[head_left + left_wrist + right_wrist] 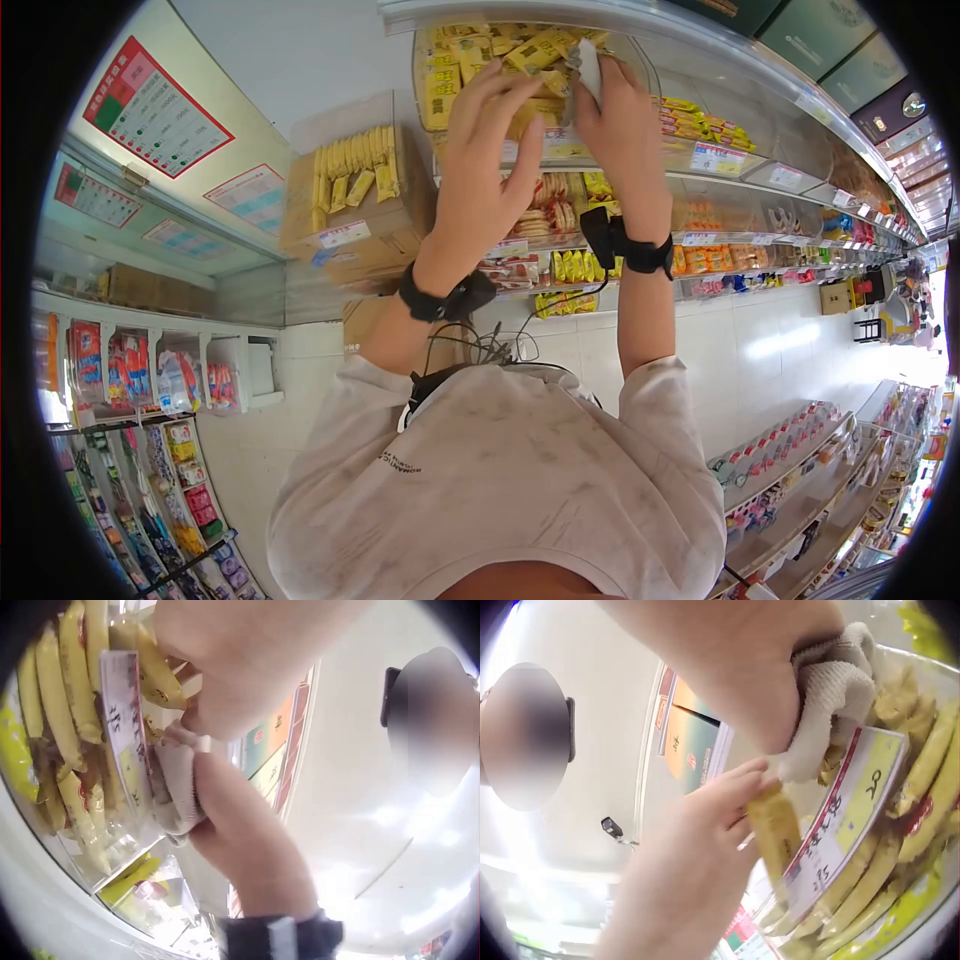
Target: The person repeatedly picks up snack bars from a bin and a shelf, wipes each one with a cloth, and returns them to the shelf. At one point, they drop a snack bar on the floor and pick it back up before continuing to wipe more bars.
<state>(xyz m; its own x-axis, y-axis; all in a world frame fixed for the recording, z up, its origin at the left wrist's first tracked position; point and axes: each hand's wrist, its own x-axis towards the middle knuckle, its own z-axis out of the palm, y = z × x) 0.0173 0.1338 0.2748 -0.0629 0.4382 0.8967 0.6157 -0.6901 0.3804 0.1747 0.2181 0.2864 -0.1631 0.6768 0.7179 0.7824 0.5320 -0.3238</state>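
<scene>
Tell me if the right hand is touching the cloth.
Touching. The right wrist view shows the right hand gripping the bunched cloth, skin pressed into the fabric with no gap. The head view agrees.

The right hand [735,667] fills the top of the right wrist view, its fingers curled round a bunched grey-white cloth [832,697] held against the front of a clear bin [904,664]. The bin is packed with long yellow packets [922,765] standing on end, and a white, yellow and red price label [847,817] is fixed slantwise to its front wall. The left hand [690,877] rises from the lower left, its straight fingertips touching the top end of one yellow packet [776,832] just beside the label and just under the cloth. Behind the hands, coloured posters [686,742] hang on a pale wall, and a small dark fitting [611,825], possibly a camera, sits below them.
</scene>
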